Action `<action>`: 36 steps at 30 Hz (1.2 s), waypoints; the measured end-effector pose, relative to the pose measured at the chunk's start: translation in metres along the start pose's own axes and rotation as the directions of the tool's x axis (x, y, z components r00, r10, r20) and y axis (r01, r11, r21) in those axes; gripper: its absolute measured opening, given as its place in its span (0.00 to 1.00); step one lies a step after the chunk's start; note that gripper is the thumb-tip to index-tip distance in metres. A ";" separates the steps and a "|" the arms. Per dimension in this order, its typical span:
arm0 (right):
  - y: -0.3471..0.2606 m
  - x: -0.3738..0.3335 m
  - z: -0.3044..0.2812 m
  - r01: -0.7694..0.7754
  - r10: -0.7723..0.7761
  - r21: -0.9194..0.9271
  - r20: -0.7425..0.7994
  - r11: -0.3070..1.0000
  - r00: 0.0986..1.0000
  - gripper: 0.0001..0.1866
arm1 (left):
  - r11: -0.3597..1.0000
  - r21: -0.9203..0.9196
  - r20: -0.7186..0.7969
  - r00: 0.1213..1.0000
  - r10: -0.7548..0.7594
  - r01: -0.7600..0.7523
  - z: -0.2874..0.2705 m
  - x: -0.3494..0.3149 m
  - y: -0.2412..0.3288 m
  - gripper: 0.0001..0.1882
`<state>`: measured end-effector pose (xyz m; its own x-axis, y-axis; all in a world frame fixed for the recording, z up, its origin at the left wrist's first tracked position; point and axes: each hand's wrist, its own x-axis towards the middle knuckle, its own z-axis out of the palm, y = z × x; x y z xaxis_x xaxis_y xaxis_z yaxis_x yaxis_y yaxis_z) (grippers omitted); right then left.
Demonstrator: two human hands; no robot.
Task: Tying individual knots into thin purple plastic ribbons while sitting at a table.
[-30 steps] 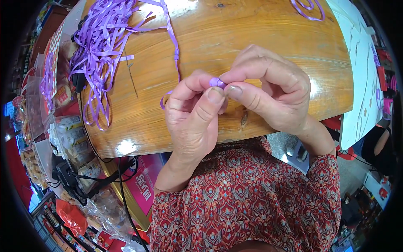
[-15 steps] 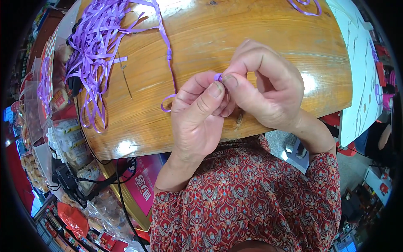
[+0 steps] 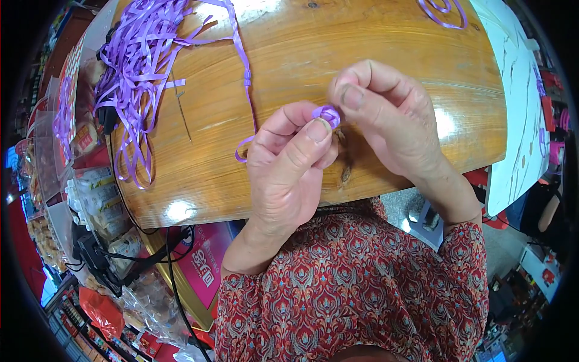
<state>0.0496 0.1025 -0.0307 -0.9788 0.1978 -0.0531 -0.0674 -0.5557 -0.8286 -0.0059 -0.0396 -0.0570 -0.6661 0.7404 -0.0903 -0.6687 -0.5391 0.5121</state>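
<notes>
Between the thumb and fingers of my left hand (image 3: 289, 166) is a small rolled loop of purple ribbon (image 3: 326, 113). From behind that hand a narrow strand of ribbon (image 3: 251, 105) runs up the table, with a knot (image 3: 246, 77) partway along it. A ribbon curl (image 3: 240, 150) sticks out beside the left fingers. My right hand (image 3: 389, 120) is just to the right of the loop, thumb and forefinger pinched together; whatever they may hold is hidden. A large tangle of purple ribbon (image 3: 142, 66) covers the table's far left.
On the wooden table (image 3: 422, 78) a thin metal rod (image 3: 183, 114) lies near the tangle. Another ribbon coil (image 3: 446, 13) rests at the far right. A white marbled surface (image 3: 512, 90) adjoins on the right. Packaged goods (image 3: 99, 202) and black cables (image 3: 172, 277) crowd the left side.
My right hand has moved off the ribbon, a little up and to the right. The ribbon loop now shows above my left thumb, where fingers mostly covered it before.
</notes>
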 end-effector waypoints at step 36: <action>-0.005 0.008 -0.015 0.181 -0.145 -0.459 0.111 0.870 0.983 0.05 | 0.938 0.339 -0.098 0.988 0.116 -0.076 -0.003 -0.001 0.009 0.09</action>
<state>0.0453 0.1190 -0.0356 -0.9740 0.1853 0.1304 -0.1466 -0.0767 -0.9862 -0.0124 -0.0469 -0.0547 -0.7683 0.6298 -0.1140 -0.4642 -0.4257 0.7767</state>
